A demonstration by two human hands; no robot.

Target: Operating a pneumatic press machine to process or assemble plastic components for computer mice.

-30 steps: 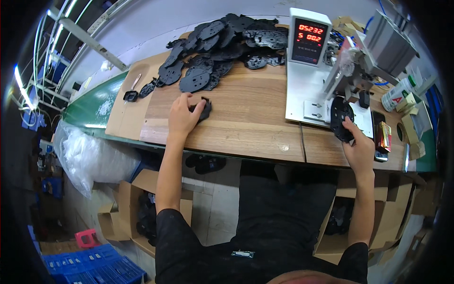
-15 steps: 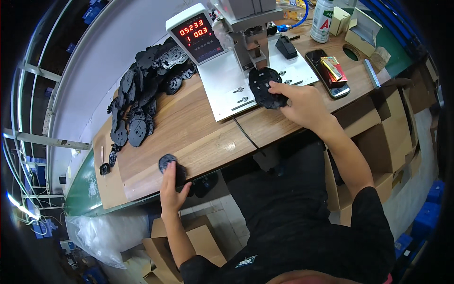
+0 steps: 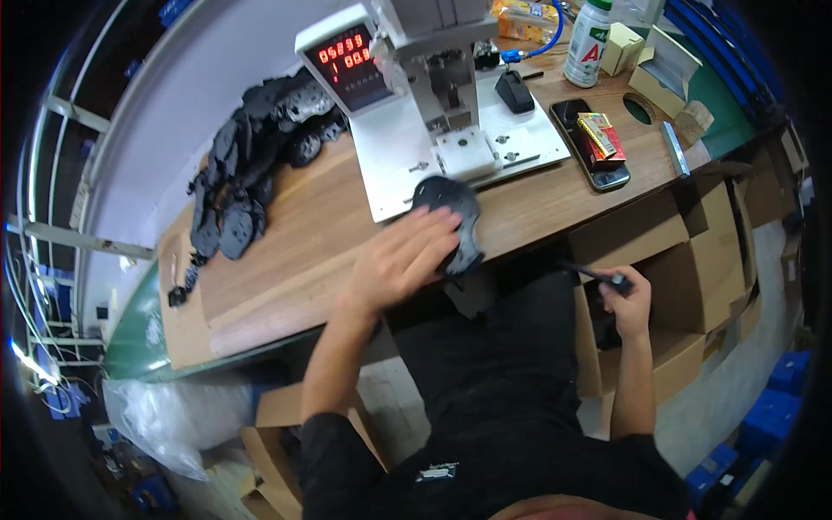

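Observation:
My left hand lies over a black plastic shell at the front edge of the white base plate, with its fingers closed on it. The shell is rounded with a narrow waist, and slightly blurred. Just beyond it, the bench press stands over a bare white fixture block. Down to the right, over an open cardboard box, my right hand grips another black plastic shell, seen nearly edge-on. A heap of similar black plastic parts lies at the left of the wooden table.
A counter with red digits stands left of the press. A phone with a small red box on it lies to the right, near a white bottle. Open cardboard boxes stand beside my right arm, below the table edge.
My right hand has carried its shell from the press fixture down to the cardboard box. My left hand has brought another shell from the table's front left to the press.

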